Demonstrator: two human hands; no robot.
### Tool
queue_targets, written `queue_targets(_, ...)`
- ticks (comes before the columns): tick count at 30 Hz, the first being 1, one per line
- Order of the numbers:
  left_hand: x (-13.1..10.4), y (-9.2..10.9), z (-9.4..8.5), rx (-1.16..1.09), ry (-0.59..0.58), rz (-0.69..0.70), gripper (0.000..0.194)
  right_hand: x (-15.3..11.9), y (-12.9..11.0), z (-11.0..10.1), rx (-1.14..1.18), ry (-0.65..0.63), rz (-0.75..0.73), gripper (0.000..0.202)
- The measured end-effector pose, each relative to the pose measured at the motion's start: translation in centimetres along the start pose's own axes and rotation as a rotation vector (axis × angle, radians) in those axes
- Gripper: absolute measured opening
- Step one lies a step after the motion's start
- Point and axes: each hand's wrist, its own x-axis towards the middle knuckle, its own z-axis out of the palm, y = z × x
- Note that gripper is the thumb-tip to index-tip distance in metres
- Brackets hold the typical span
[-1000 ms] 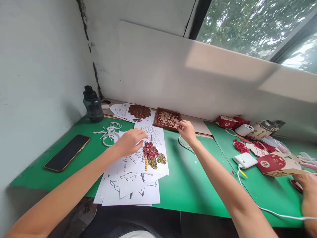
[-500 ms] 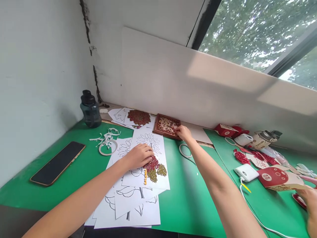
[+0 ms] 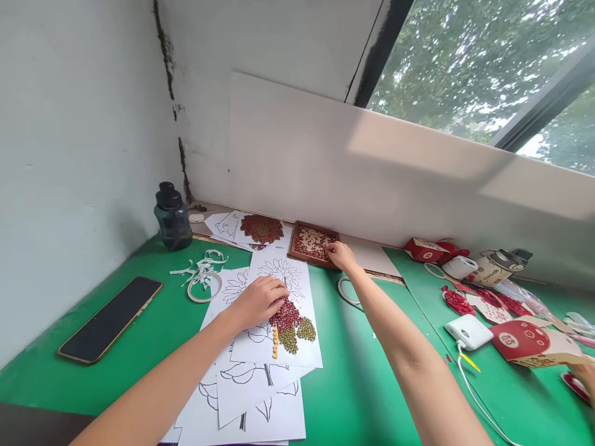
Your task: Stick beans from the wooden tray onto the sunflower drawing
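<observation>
My left hand (image 3: 261, 300) lies on the top drawing sheet (image 3: 307, 353), its bent fingers at the upper left edge of a patch of red beans (image 3: 285, 314). Below the red patch are green beans (image 3: 288, 339) and a short column of yellow kernels (image 3: 275, 342). A brown wooden tray (image 3: 292, 248) of mixed beans stands at the back. My right hand (image 3: 341, 255) reaches to its right side, fingertips pinched together over the beans; whatever is between them is too small to make out. Under my left hand's fingers, nothing held can be seen.
A phone (image 3: 110, 319) and a dark bottle (image 3: 172, 217) are on the left, near white strips and a tape roll (image 3: 204, 287). A bean-covered sheet (image 3: 261, 229) lies behind. Red boxes (image 3: 534, 341), a white device (image 3: 468, 332) and another person's hand (image 3: 584, 373) are at right.
The whole view has shifted slightly, with the table lower in the picture. The other person's hand at the right has moved further toward the edge. My two hands keep nearly the same places.
</observation>
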Motion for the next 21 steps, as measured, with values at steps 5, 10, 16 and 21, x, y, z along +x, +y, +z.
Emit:
queue_targets(5,0.0,0.1,0.1,-0.001,0.011,-0.004,0.023,0.4,0.3,0.1,0.047,-0.017,0.046,0.033)
queue_targets(10,-0.1,0.0,0.2,-0.008,0.012,-0.005,0.024,0.5,0.2,0.1,0.047,-0.037,0.085,0.031)
queue_targets(16,0.2,0.4,0.0,-0.003,0.024,-0.002,0.023,0.4,-1.5,-0.2,-0.05,-0.042,0.088,0.025)
queue_targets(21,0.1,0.5,0.1,0.05,0.069,-0.005,0.031,-0.4,-3.5,-1.6,-0.13,0.016,0.034,0.029)
